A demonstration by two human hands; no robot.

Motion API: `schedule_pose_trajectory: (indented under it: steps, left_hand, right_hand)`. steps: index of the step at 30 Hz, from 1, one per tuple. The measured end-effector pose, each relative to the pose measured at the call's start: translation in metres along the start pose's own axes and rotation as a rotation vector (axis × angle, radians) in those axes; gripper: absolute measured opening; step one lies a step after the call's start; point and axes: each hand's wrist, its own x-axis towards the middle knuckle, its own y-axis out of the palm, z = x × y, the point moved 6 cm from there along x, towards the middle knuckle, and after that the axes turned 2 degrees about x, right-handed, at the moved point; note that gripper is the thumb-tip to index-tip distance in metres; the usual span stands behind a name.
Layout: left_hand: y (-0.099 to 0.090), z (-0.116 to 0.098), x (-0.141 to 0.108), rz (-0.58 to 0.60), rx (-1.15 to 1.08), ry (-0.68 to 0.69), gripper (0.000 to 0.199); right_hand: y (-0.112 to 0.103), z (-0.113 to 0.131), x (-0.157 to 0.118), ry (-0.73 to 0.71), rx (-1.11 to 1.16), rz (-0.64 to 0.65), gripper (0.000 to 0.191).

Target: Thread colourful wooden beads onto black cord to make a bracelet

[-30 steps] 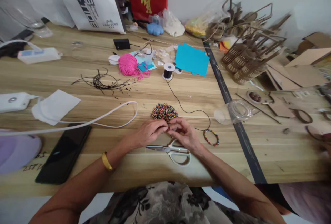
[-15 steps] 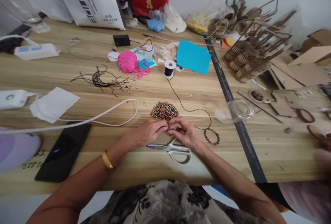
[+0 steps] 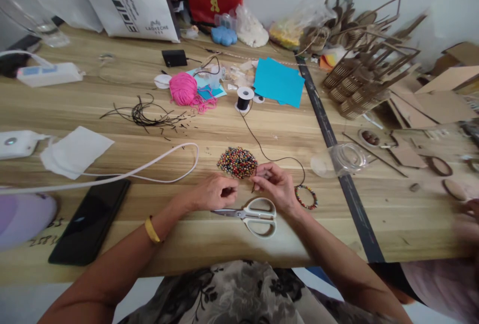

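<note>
A heap of small multicoloured beads point(image 3: 235, 162) lies on the table just beyond my hands. My right hand point(image 3: 276, 184) pinches the end of a thin black cord point(image 3: 272, 160), with a short tip poking out below the fingers. That cord runs back to a white spool point(image 3: 245, 93) wound with black cord. At the near left edge of the beads, my left hand point(image 3: 214, 192) is closed with its fingers curled; whatever its fingertips hold is hidden. Scissors with pale handles point(image 3: 261, 224) lie below both hands. A finished-looking beaded bracelet point(image 3: 306, 197) rests beside my right wrist.
Cut black cords point(image 3: 144, 114) and pink yarn point(image 3: 183, 89) lie further back. At left are a white cable point(image 3: 164, 162) and a black phone point(image 3: 88, 221). A clear plastic cup point(image 3: 339, 160) lies by the dark strip. Another person's hand point(image 3: 467, 219) shows at far right.
My hands have drawn apart. The left has shifted left from the cord, while the right keeps hold of it and has moved slightly right, uncovering the near side of the beads.
</note>
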Motion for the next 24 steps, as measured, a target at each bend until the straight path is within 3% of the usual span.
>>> schedule_pose_trajectory:
  steps: [4, 8, 11, 19, 24]
  left_hand:
    - [-0.008, 0.005, 0.001, -0.060, -0.216, -0.137, 0.031]
    - [-0.011, 0.007, 0.003, -0.112, -0.278, -0.165, 0.031]
    - [-0.010, 0.007, 0.003, -0.121, -0.230, -0.140, 0.032]
    - [-0.007, 0.010, 0.003, -0.047, -0.275, -0.099, 0.033]
    - [-0.011, 0.015, 0.001, -0.024, -0.373, -0.108, 0.036]
  right_hand:
    - [-0.002, 0.012, -0.001, -0.121, -0.248, -0.014, 0.017]
    - [0.018, 0.016, -0.008, -0.327, -0.501, 0.156, 0.013]
    - [0.029, 0.013, -0.011, -0.398, -0.588, 0.231, 0.015]
    - [0.029, 0.015, -0.009, -0.321, -0.588, 0.270, 0.020]
    - [-0.006, 0.031, 0.006, -0.213, -0.749, 0.323, 0.018]
